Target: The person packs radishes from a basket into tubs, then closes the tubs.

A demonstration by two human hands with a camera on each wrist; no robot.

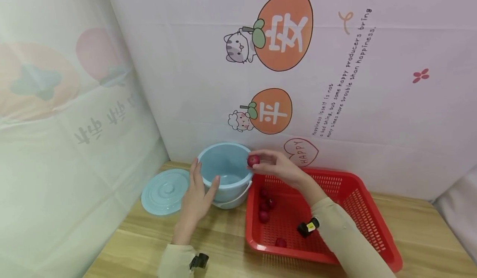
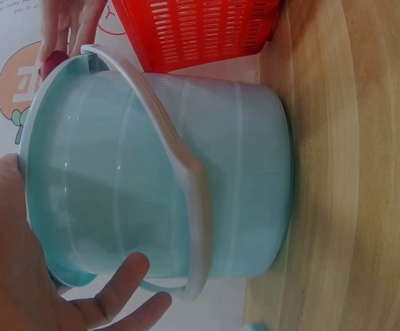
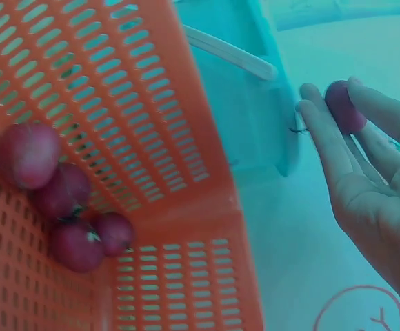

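My right hand (image 1: 273, 166) pinches a small round red radish (image 1: 253, 160) between thumb and fingers, at the right rim of a light blue bucket (image 1: 232, 193). In the right wrist view the same radish (image 3: 345, 107) shows between the fingertips. My left hand (image 1: 197, 197) is at the bucket's left side, thumb and fingers spread around the rim. The bucket stands upright with its pale handle (image 2: 196, 200) hanging down the near side. Several more radishes (image 3: 79, 245) lie in a red plastic basket (image 1: 324, 255), most of them grouped at its left end.
A round light blue lid (image 1: 165, 192) lies on the wooden table (image 1: 141, 245), left of the bucket. The basket stands close to the bucket's right side. Behind them hangs a white printed cloth (image 1: 197, 83), with another cloth (image 1: 56, 166) along the left.
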